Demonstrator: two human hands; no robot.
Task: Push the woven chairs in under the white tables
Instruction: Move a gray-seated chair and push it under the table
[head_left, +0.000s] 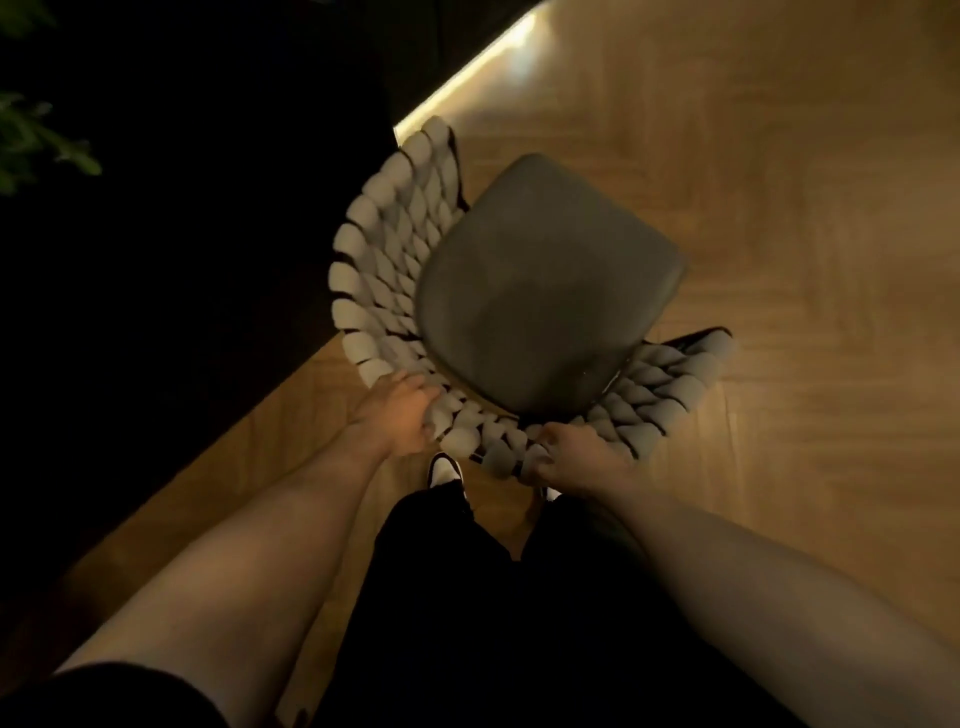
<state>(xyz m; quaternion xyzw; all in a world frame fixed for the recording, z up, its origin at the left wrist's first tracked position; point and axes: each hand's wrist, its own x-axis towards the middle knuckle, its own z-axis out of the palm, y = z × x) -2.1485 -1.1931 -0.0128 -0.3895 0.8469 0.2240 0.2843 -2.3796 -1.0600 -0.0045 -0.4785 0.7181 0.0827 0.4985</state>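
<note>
— Your bare forearms come in from 7 and 5 o'clock, over black trousers (498, 597). What do your hands hold?

— Your left hand (400, 415) curls its fingers over the back rim of the pale woven-cord chair with a grey cushioned seat (540, 291); your right hand (576, 457) grips the same rim, toward 4 o'clock.

— And the chair?

— Dead centre on the wooden plank floor (779, 208), just beyond your white shoe (442, 470). Dark green leaves (31, 140) at 10 o'clock.
</note>
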